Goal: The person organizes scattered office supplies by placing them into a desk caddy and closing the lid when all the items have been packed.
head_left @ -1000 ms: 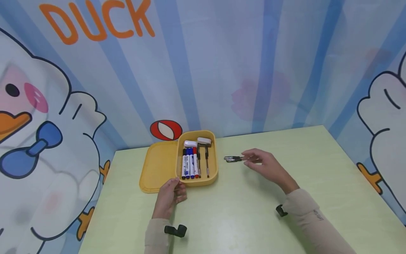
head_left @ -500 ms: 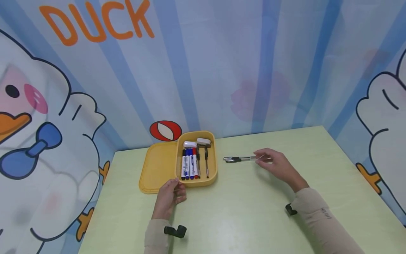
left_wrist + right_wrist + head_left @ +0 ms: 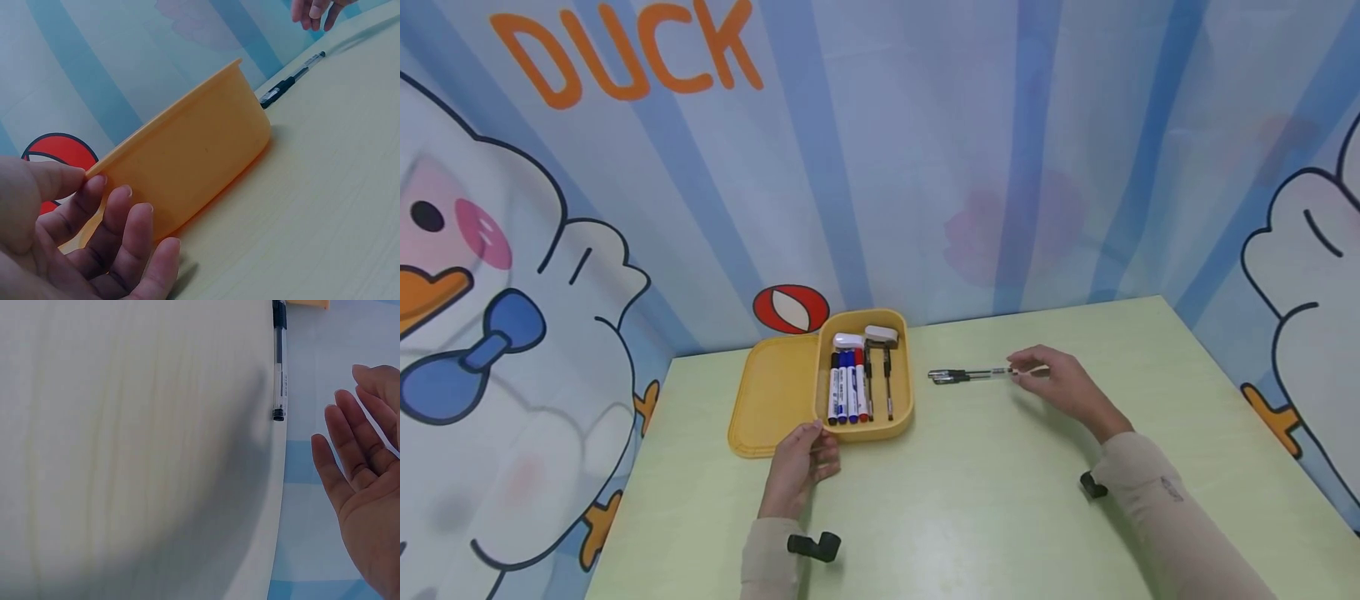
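Well, from my end I counted four markers [image 3: 852,400], one black-capped, two blue-capped and one red-capped, lying side by side in the single yellow box [image 3: 880,432]. Two slim pens [image 3: 889,387] lay to their right inside it, and two white blocks [image 3: 848,340] sat at its far end, the right-hand one with a dark underside. One yellow lid [image 3: 767,396] lay right against the box's left side; whether its edge ran underneath I could not tell. Two loose pens [image 3: 953,377] with clear barrels rested close together on the pale table [image 3: 970,500], to the right of the box, their black ends toward it.

As for grip, I saw the left hand [image 3: 796,467] pinch the box's rim at its near left corner between thumb and forefinger, its other fingers loosely bent beside the wall; I could not make out whether those touched. The right hand [image 3: 1060,385] held nothing: its fingers were parted and gently bent, hanging above the table near the right ends of the loose pens, and the right wrist view showed them clear of the barrels
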A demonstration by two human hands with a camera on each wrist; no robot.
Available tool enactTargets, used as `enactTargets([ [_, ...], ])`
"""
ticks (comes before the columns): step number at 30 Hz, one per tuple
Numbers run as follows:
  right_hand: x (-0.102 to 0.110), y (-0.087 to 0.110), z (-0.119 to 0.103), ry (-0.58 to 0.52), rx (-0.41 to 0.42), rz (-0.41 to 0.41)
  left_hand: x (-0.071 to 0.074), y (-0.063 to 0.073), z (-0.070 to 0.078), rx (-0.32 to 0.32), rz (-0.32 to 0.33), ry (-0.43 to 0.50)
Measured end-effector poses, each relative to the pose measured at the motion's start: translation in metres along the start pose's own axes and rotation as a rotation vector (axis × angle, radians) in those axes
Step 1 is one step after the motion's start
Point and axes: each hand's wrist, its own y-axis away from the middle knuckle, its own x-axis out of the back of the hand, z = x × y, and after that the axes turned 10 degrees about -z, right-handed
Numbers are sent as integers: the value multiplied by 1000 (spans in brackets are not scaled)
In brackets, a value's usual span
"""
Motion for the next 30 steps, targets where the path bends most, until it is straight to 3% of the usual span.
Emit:
enactTargets([
  [21, -4, -10, 12, 115, -96, -65, 0, 1, 1, 10, 1, -1],
  [30, -5, -13, 10, 130, -80, -81, 0, 0, 1, 7, 1, -4],
])
